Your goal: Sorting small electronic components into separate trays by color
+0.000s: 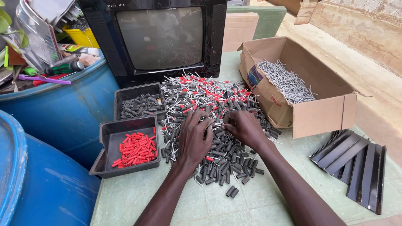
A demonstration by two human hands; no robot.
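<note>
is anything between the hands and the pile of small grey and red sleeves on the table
Nothing visible. The left hand and right hand both rest palm down directly on the pile of small grey and red plastic sleeves, fingers in among the pieces. The black tray of red sleeves sits beside the left hand, not in the way.

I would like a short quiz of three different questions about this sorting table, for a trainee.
1. True or false: the black plastic tray nearest the person holds red sleeves.
2. What fills the brown cardboard box? A) thin grey metal pins B) red caps C) screws
3. On what do the left hand and right hand rest?

Key: 1 true; 2 A; 3 the mixed pile of dark grey sleeves, pins and red pieces on the table.
</note>
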